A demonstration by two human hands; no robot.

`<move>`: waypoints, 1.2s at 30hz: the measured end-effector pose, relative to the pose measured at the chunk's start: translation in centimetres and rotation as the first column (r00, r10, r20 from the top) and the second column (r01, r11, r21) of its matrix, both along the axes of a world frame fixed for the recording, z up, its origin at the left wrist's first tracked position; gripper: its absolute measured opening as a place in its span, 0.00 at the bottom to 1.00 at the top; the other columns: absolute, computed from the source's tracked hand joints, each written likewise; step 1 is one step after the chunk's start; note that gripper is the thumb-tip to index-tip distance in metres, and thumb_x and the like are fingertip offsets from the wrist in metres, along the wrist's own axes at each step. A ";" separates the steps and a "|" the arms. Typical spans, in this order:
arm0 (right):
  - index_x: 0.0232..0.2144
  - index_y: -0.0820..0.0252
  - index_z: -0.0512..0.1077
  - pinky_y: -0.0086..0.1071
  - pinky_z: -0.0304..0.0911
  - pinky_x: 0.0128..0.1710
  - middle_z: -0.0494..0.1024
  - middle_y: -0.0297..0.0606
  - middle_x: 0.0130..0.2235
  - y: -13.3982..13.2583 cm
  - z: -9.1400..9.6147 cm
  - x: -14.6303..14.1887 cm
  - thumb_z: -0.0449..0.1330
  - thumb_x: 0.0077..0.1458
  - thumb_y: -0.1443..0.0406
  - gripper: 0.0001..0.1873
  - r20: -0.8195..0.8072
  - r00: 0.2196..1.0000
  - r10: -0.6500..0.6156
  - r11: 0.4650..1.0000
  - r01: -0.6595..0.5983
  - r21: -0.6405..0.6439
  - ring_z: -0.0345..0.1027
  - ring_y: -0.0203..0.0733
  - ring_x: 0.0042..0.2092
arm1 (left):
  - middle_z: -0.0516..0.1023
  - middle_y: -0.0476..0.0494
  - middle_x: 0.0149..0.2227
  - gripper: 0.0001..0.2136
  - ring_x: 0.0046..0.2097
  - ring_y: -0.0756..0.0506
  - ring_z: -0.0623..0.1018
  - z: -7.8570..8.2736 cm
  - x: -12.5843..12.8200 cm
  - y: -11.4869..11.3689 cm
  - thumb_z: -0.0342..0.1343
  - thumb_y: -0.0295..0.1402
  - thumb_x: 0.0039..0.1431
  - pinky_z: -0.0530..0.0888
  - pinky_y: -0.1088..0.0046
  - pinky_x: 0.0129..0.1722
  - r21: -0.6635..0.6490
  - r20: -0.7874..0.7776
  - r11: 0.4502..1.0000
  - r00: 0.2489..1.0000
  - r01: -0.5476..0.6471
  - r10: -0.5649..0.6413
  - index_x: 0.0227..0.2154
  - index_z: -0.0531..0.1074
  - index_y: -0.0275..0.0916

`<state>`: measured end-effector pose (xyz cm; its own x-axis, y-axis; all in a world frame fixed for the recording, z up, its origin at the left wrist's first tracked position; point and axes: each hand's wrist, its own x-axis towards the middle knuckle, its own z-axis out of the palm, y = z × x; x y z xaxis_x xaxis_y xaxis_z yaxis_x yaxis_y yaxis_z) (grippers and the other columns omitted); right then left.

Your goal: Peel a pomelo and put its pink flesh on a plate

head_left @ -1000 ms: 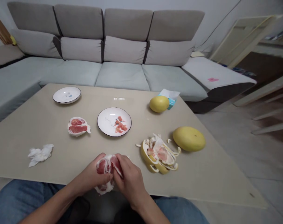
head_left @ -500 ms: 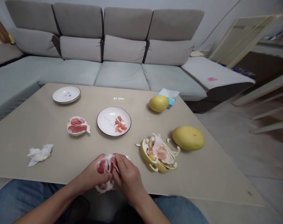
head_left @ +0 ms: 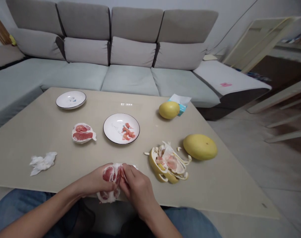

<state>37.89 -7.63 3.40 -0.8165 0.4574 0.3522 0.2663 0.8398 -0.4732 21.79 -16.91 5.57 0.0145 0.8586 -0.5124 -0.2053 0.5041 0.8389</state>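
Note:
My left hand (head_left: 97, 181) is wrapped round a peeled pomelo piece (head_left: 110, 174) with red flesh and white membrane, just over the table's near edge. At its right side, my right hand (head_left: 138, 185) pinches the piece's edge with thumb and fingers; the exact bit between the fingertips is partly hidden. Beyond my hands, a white plate (head_left: 113, 130) with a dark rim bears several small bits of red flesh. Another peeled pomelo chunk (head_left: 83, 135) lies to the left of that plate. Right of my hands is a heap of yellow pomelo peel (head_left: 155, 163) with white pith and membrane scraps.
A whole yellow pomelo (head_left: 200, 147) lies at the right, another pomelo (head_left: 169, 110) farther back against a blue tissue pack (head_left: 182, 107). A second plate (head_left: 70, 100) stands at the back left. Crumpled tissue (head_left: 43, 162) is at the left. A sofa (head_left: 130, 79) stands behind the table.
The pomelo piece has tilted a little, its lower end shifting left with my left hand. My right hand stays at its edge in nearly the same place.

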 end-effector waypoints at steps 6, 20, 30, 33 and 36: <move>0.38 0.59 0.70 0.30 0.58 0.31 0.76 0.37 0.34 0.2 0.5 0.0 0.59 0.54 0.71 0.08 0.136 0.989 -0.056 0.981 0.079 -0.175 0.69 0.41 0.33 | 0.78 0.47 0.32 0.16 0.31 0.48 0.75 -0.8 -0.4 0.3 0.65 0.30 0.43 0.70 0.77 0.29 -0.004 0.120 1.000 0.992 0.027 -0.026 0.38 0.72 0.36; 0.24 0.58 0.63 0.23 0.51 0.28 0.62 0.25 0.25 2.2 4.1 1.5 0.56 0.48 0.75 0.08 0.082 0.941 0.327 0.746 -0.204 -0.633 0.54 0.31 0.27 | 0.79 0.46 0.29 0.14 0.28 0.50 0.75 -0.6 -1.3 -1.2 0.69 0.35 0.41 0.70 0.79 0.25 -0.090 0.352 0.965 0.914 0.247 -0.201 0.33 0.78 0.35; 0.40 0.56 0.79 0.24 0.62 0.33 0.76 0.30 0.32 4.5 5.2 3.2 0.57 0.45 0.74 0.20 0.040 0.838 0.545 0.520 -0.300 -0.800 0.66 0.35 0.33 | 0.80 0.51 0.26 0.10 0.26 0.48 0.74 1.3 -2.8 -1.3 0.63 0.24 0.39 0.69 0.76 0.24 -0.173 0.242 0.856 0.864 0.487 -0.442 0.29 0.79 0.39; 0.43 0.56 0.80 0.25 0.65 0.35 0.79 0.32 0.35 4.9 4.9 3.5 0.57 0.48 0.73 0.21 0.043 0.850 0.526 0.484 -0.257 -0.836 0.70 0.37 0.36 | 0.80 0.51 0.28 0.11 0.27 0.48 0.74 1.3 -3.4 -1.0 0.61 0.24 0.39 0.70 0.75 0.26 -0.184 0.230 0.842 0.855 0.507 -0.465 0.30 0.79 0.40; 0.44 0.57 0.80 0.28 0.69 0.39 0.81 0.34 0.37 5.8 4.7 4.1 0.59 0.49 0.71 0.20 0.044 0.870 0.490 0.438 -0.202 -0.876 0.73 0.39 0.39 | 0.80 0.51 0.28 0.10 0.27 0.48 0.75 1.1 -4.5 -1.1 0.62 0.25 0.40 0.71 0.74 0.27 -0.187 0.222 0.821 0.838 0.539 -0.499 0.29 0.79 0.40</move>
<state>42.03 -1.87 8.08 -0.9613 0.0654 -0.2676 0.2744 0.1420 -0.9511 17.32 -18.01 6.66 0.5206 0.5560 -0.6479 0.0250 0.7486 0.6626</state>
